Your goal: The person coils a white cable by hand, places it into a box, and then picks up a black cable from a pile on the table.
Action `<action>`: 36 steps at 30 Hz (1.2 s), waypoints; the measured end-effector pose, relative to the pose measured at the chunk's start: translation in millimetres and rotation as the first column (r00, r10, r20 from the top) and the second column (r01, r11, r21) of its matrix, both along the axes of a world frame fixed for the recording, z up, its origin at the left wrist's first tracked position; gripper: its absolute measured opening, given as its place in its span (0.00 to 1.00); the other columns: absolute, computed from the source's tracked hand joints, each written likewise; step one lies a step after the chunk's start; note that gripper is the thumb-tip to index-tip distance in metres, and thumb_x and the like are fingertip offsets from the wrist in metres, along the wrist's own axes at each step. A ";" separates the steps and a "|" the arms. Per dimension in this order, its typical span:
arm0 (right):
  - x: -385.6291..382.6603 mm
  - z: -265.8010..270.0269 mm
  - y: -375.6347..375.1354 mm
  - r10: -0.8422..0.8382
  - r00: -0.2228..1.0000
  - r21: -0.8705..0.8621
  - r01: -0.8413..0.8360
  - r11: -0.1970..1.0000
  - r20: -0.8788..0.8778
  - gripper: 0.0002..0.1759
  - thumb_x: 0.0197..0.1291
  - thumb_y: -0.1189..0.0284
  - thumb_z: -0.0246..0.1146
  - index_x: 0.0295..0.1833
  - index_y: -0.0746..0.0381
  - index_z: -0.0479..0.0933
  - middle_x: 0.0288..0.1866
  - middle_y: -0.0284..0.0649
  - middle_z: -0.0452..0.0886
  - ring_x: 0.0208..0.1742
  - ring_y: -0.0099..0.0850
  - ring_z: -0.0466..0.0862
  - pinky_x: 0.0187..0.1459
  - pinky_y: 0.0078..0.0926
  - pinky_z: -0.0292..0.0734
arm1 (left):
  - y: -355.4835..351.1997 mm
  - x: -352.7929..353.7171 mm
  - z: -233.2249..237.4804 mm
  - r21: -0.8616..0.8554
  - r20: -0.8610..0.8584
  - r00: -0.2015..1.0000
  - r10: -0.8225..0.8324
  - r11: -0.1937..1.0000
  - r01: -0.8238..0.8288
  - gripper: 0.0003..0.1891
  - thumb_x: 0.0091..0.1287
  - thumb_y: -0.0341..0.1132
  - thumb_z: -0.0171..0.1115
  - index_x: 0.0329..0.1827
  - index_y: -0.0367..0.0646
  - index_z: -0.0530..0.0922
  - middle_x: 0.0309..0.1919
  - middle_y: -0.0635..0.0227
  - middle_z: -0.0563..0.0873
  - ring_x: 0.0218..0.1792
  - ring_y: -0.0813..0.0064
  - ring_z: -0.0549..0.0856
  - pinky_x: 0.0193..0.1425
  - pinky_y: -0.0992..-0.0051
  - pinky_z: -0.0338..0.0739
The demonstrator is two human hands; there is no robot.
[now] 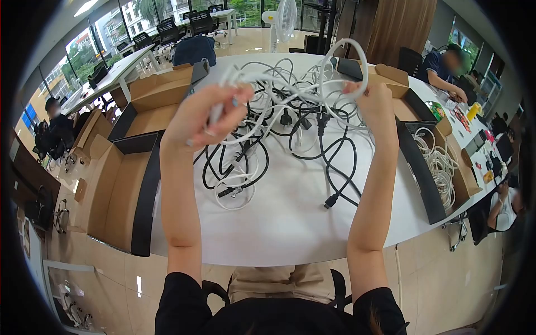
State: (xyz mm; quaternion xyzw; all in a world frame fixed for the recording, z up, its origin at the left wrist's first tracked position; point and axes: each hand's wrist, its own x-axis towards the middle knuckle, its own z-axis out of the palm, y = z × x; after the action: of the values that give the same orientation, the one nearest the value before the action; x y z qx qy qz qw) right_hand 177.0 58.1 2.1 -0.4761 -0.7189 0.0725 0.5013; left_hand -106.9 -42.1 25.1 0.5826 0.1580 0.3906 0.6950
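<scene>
Both hands are raised over a tangled heap of black and white cables on the white table (268, 234). My left hand (215, 114), partly blurred, has its fingers closed round a white cable end. My right hand (371, 97) is closed on a looped white cable (363, 56), whose loop stands up above the fingers. White cable stretches between the two hands. Below them lie black cables (349, 178), one with a black connector (331, 201) near the middle of the table, and a black plug (286, 118) among the heap.
Two open cardboard boxes (146, 198) (162, 120) stand on the left. At the right, one box holds coiled white cables (441, 173), with another box (410, 103) behind it. A fan (286, 19) stands at the back. People sit at the right-hand table.
</scene>
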 end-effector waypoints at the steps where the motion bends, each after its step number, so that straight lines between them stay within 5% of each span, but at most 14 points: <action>1: -1.8 -0.7 0.0 -0.007 0.998 0.070 0.011 0.998 -0.062 0.10 0.56 0.69 0.62 0.35 0.66 0.83 0.15 0.37 0.70 0.18 0.21 0.59 0.20 0.24 0.56 | -0.5 2.4 -1.2 0.136 -0.201 0.967 0.155 0.982 -0.130 0.12 0.73 0.39 0.38 0.38 0.41 0.65 0.10 0.71 0.68 0.04 0.89 0.61 0.04 0.89 0.52; 4: 0.7 14.4 -11.8 0.282 0.936 -0.131 -0.313 0.941 -0.211 0.11 0.60 0.69 0.60 0.36 0.66 0.83 0.20 0.29 0.75 0.19 0.16 0.60 0.20 0.21 0.55 | 7.4 11.4 -6.6 0.114 -0.175 0.956 0.236 0.969 -0.218 0.12 0.72 0.40 0.41 0.37 0.42 0.68 0.11 0.74 0.68 0.05 0.91 0.58 0.07 0.90 0.50; 7: -0.9 18.6 -22.7 0.518 0.840 -0.123 -0.538 0.834 -0.158 0.12 0.62 0.68 0.59 0.36 0.65 0.83 0.21 0.23 0.75 0.18 0.12 0.60 0.19 0.16 0.52 | 18.5 10.5 -11.4 0.041 -0.021 0.977 0.212 0.977 -0.211 0.11 0.73 0.40 0.40 0.37 0.42 0.65 0.11 0.74 0.66 0.04 0.90 0.58 0.05 0.90 0.50; 10: 5.8 16.1 -17.1 0.550 0.778 -0.146 -0.608 0.780 -0.303 0.13 0.62 0.67 0.59 0.34 0.65 0.83 0.20 0.24 0.74 0.18 0.11 0.59 0.19 0.12 0.49 | 20.6 7.6 -10.1 0.019 0.055 0.979 0.196 0.980 -0.198 0.11 0.73 0.39 0.39 0.37 0.42 0.64 0.12 0.74 0.65 0.03 0.89 0.58 0.04 0.90 0.50; 14: 26.2 18.5 -13.4 0.444 0.767 -0.127 -0.553 0.824 -0.463 0.14 0.62 0.67 0.60 0.32 0.67 0.82 0.20 0.24 0.73 0.17 0.11 0.60 0.18 0.13 0.50 | 21.1 1.0 -10.7 0.020 0.073 0.947 0.314 0.949 -0.316 0.11 0.73 0.39 0.41 0.38 0.42 0.68 0.11 0.77 0.64 0.05 0.91 0.56 0.07 0.90 0.48; 17: 23.3 22.2 -18.9 0.231 0.906 0.023 -0.239 0.971 -0.355 0.14 0.61 0.67 0.60 0.32 0.66 0.82 0.17 0.26 0.70 0.20 0.14 0.63 0.21 0.17 0.56 | 25.4 -4.2 -12.0 0.019 0.069 0.940 0.334 0.942 -0.336 0.10 0.73 0.38 0.42 0.39 0.42 0.69 0.12 0.77 0.65 0.05 0.91 0.56 0.07 0.90 0.48; 20: 28.9 14.7 -3.3 0.058 0.981 0.264 -0.006 0.965 -0.187 0.13 0.59 0.67 0.61 0.31 0.65 0.82 0.17 0.33 0.70 0.21 0.22 0.69 0.26 0.24 0.63 | 27.0 -4.8 -12.7 -0.024 0.097 0.966 0.240 0.971 -0.239 0.10 0.73 0.39 0.40 0.39 0.43 0.67 0.12 0.77 0.64 0.04 0.91 0.57 0.07 0.90 0.48; 24: 10.8 0.0 11.3 -0.244 0.968 0.482 0.185 0.856 0.062 0.11 0.57 0.67 0.61 0.31 0.65 0.81 0.23 0.43 0.73 0.24 0.38 0.73 0.29 0.32 0.66 | 20.4 -0.5 -6.7 -0.116 0.392 0.917 -0.075 0.985 0.130 0.10 0.75 0.39 0.38 0.39 0.43 0.64 0.14 0.78 0.62 0.05 0.92 0.58 0.08 0.90 0.47; 26: -9.1 -1.3 7.8 -0.193 0.981 0.520 0.146 0.842 0.036 0.10 0.56 0.68 0.62 0.31 0.65 0.81 0.23 0.41 0.73 0.23 0.36 0.72 0.27 0.31 0.66 | 17.2 0.7 -3.9 -0.089 0.482 0.868 -0.118 0.979 0.182 0.10 0.75 0.39 0.36 0.39 0.44 0.63 0.15 0.79 0.62 0.05 0.93 0.58 0.09 0.90 0.47; 30: -36.4 5.5 -7.8 0.133 0.991 0.539 -0.101 0.836 -0.020 0.07 0.53 0.71 0.65 0.31 0.65 0.81 0.23 0.38 0.72 0.20 0.31 0.70 0.24 0.26 0.64 | 6.4 3.9 -1.0 -0.098 0.392 0.912 0.125 0.991 -0.093 0.11 0.75 0.39 0.37 0.40 0.43 0.66 0.16 0.79 0.62 0.06 0.94 0.56 0.10 0.89 0.47; 33: -38.1 9.5 -14.7 0.230 0.972 0.492 -0.176 0.853 -0.049 0.06 0.51 0.73 0.67 0.31 0.65 0.81 0.22 0.35 0.71 0.19 0.26 0.67 0.21 0.23 0.60 | 5.8 3.9 -3.0 -0.045 0.245 0.912 0.328 0.944 -0.327 0.12 0.74 0.40 0.40 0.40 0.43 0.69 0.14 0.79 0.62 0.06 0.93 0.55 0.10 0.89 0.47; 36: -29.1 11.0 -15.8 0.259 0.966 0.430 -0.240 0.870 0.014 0.06 0.50 0.73 0.67 0.32 0.65 0.82 0.21 0.34 0.69 0.19 0.23 0.65 0.22 0.23 0.59 | 6.1 2.1 -2.5 0.033 0.140 0.916 0.376 0.923 -0.384 0.12 0.73 0.41 0.43 0.39 0.43 0.71 0.12 0.79 0.63 0.06 0.93 0.55 0.10 0.88 0.46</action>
State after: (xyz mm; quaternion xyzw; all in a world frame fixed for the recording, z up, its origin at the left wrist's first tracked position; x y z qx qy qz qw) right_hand 148.0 42.3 13.1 -0.2560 -0.7613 -0.0127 0.5956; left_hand -104.8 -36.0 22.6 0.5343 0.2104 0.5602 0.5970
